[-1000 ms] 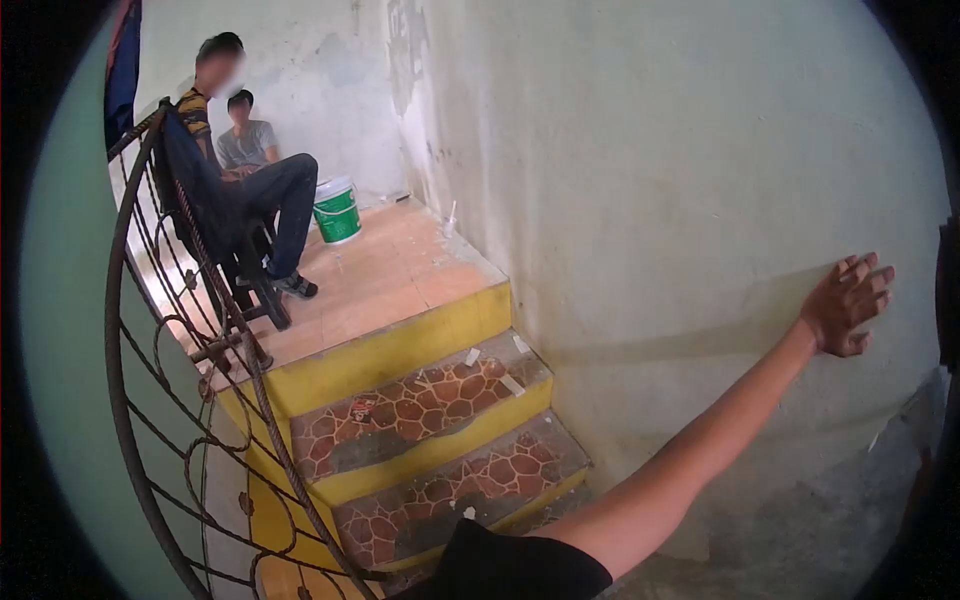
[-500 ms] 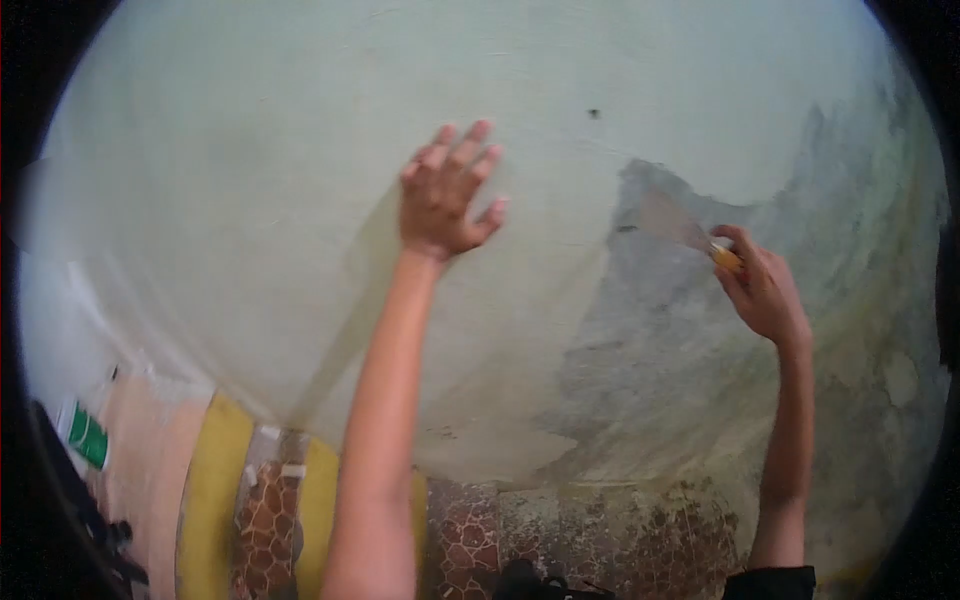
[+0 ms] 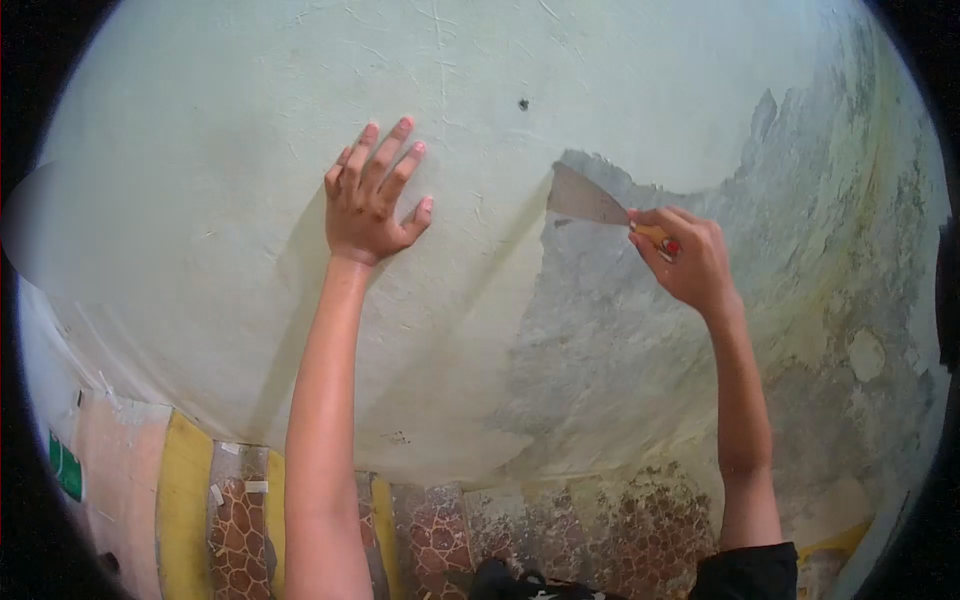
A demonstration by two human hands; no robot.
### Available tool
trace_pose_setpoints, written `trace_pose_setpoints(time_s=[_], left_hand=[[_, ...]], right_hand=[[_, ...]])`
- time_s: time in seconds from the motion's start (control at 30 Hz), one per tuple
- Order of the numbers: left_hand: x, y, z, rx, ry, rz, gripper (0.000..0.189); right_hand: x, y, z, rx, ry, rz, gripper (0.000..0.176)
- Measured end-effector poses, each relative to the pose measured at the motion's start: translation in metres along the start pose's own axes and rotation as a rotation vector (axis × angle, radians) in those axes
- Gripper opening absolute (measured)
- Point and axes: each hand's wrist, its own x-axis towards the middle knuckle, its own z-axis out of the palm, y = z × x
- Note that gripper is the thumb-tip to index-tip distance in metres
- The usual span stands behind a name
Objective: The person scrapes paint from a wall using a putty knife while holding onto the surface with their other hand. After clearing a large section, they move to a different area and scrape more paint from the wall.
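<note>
My left hand lies flat with fingers spread against the pale painted wall. My right hand grips the yellow handle of a metal scraper. Its blade rests against the wall at the edge where the paint ends and a bare grey patch begins.
Stair steps with yellow edges and brown stone-pattern tiles run along the bottom. A green and white bucket shows at the far left edge. More worn, scraped wall spreads to the right.
The view swung from the stairs and two seated people to the wall. My right hand with the scraper came into view and its blade moved left to the paint edge.
</note>
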Motion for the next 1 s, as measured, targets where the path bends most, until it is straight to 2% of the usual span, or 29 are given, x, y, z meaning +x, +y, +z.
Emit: trace_pose_setpoints(time_s=[0.07, 0.13, 0.27, 0.37, 0.47, 0.53, 0.63, 0.77, 0.9, 1.0], left_hand=[[0.001, -0.001, 0.0, 0.02, -0.004, -0.009, 0.051], [0.0, -0.001, 0.001, 0.016, 0.0, -0.001, 0.051], [0.002, -0.002, -0.001, 0.017, 0.014, 0.0, 0.051], [0.003, 0.0, -0.003, 0.009, 0.011, -0.018, 0.05], [0.004, 0.0, -0.004, 0.003, 0.005, -0.023, 0.049], [0.004, 0.0, -0.003, 0.003, 0.015, -0.027, 0.049], [0.002, -0.002, -0.003, 0.012, 0.021, -0.03, 0.049], [0.004, -0.001, -0.002, 0.005, 0.044, -0.031, 0.047], [0.003, -0.003, -0.002, 0.024, 0.025, -0.008, 0.053], [0.005, -0.007, -0.001, 0.011, 0.063, 0.012, 0.052]], right_hand=[[0.0, -0.001, 0.001, 0.012, 0.007, -0.003, 0.016], [-0.002, -0.002, -0.006, -0.009, -0.075, 0.004, 0.016], [0.009, 0.003, 0.0, -0.013, 0.016, -0.042, 0.018], [0.015, -0.013, 0.017, 0.164, 0.009, -0.018, 0.017], [0.02, -0.026, 0.001, 0.072, -0.085, -0.05, 0.016], [0.013, -0.022, -0.018, 0.05, -0.092, 0.112, 0.015], [0.008, -0.006, -0.018, 0.034, -0.007, 0.047, 0.015], [0.018, -0.01, -0.014, 0.046, -0.025, 0.081, 0.015], [0.011, -0.002, -0.014, 0.096, -0.043, 0.075, 0.015], [0.008, -0.002, -0.019, -0.005, -0.067, 0.108, 0.016]])
